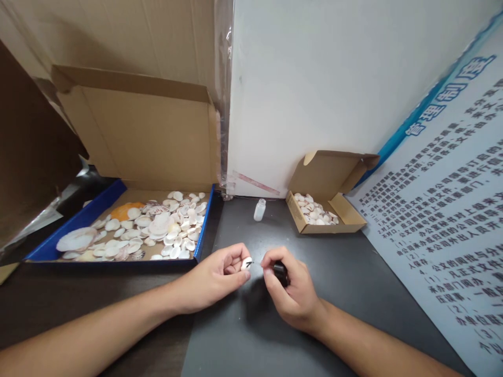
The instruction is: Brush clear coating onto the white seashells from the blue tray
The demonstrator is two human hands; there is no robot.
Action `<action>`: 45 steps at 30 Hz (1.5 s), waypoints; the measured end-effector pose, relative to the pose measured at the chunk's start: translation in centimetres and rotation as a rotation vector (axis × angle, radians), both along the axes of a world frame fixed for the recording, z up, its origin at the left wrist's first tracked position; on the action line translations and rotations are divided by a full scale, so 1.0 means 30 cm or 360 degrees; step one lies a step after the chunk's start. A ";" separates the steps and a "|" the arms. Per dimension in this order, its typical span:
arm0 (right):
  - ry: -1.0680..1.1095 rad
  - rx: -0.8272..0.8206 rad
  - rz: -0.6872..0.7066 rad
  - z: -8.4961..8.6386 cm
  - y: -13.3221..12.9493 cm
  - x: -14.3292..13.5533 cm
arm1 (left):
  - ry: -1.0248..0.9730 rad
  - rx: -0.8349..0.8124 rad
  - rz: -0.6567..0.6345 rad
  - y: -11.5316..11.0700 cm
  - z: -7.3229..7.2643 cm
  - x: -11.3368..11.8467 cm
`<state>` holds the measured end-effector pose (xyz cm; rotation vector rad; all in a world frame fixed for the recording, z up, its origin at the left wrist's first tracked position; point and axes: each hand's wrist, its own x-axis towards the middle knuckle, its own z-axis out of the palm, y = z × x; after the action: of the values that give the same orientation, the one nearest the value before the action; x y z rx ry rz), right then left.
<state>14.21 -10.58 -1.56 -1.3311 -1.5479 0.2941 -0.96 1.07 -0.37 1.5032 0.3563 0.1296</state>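
Observation:
Pinched between the thumb and fingers of my left hand [218, 277] is a small white shell [246, 263] with a dark mark on it. Facing it from a short way off, my right hand [291, 293] is closed around a black, rounded cap-like object [281, 273]. Something thin shows between the right fingertips and the shell, too small to make out fully. Beyond both hands stands a small uncapped clear bottle [259, 210] with whitish contents, upright on the dark tabletop [228, 345].
At the left, an open blue-edged cardboard box [203, 226] holds many shells [157, 225], one of them orange. A smaller open cardboard box [349, 217] with white shells stands at the back right. A white panel [314, 78] and a printed board [444, 209] rise behind and beside.

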 end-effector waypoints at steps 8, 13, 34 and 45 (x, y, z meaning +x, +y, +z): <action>-0.0063 0.0024 -0.0009 0.003 -0.004 -0.003 | -0.0014 -0.0051 0.0032 -0.001 -0.012 -0.001; -0.0008 -0.0040 -0.0133 0.005 0.001 -0.004 | -0.0056 -0.0082 0.0023 0.004 -0.020 -0.001; 0.0127 -0.0106 -0.0099 0.005 0.001 -0.003 | -0.0085 -0.0176 0.0043 0.000 -0.018 -0.001; 0.0168 -0.0065 -0.0138 0.007 0.006 -0.003 | -0.0083 -0.0145 0.0047 0.000 -0.023 -0.001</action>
<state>14.11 -10.40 -1.34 -1.3886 -1.3992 0.3373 -0.98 1.07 -1.05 1.4025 0.3380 0.1734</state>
